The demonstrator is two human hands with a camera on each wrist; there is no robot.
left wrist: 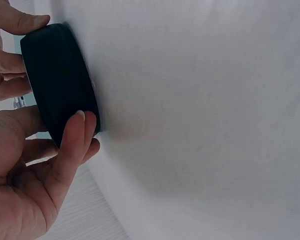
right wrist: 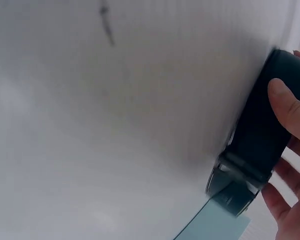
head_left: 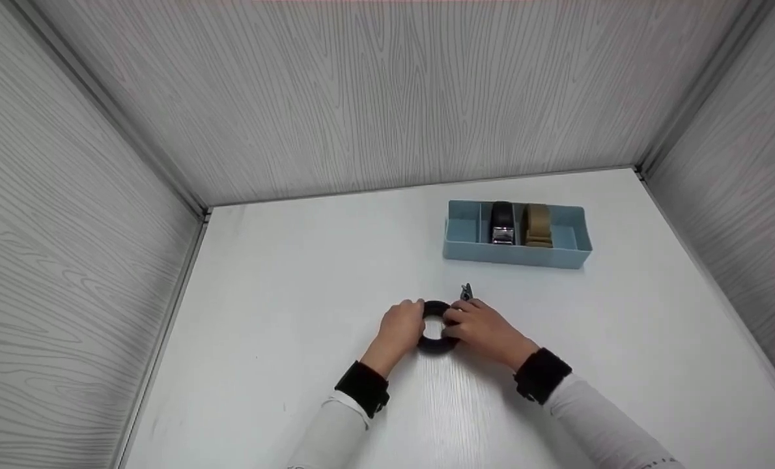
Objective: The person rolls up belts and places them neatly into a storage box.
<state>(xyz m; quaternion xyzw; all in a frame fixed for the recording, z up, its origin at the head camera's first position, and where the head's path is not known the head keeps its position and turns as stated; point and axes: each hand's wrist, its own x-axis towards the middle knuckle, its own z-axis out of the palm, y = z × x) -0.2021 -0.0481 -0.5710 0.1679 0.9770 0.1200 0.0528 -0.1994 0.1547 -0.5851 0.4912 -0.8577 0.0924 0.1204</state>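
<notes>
A rolled black belt point(head_left: 434, 347) stands on its edge on the white table in front of me, coiled into a ring. My left hand point(head_left: 400, 327) grips the left side of the coil, the thumb and fingers on both faces of the strap in the left wrist view. On the other side my right hand point(head_left: 488, 331) pinches the roll, its thumb against the outer strap in the right wrist view. The belt's metal buckle point(right wrist: 234, 199) sticks out at the far right of the coil, just past the right fingers. Part of the ring is hidden behind both hands.
Farther back to the right is a light blue divided box point(head_left: 518, 255). Its middle compartments hold another rolled black belt point(head_left: 503, 218) with a shiny buckle and a rolled tan belt point(head_left: 538, 225). Grey wood-grain panels point(head_left: 361, 98) enclose the table at the back and sides.
</notes>
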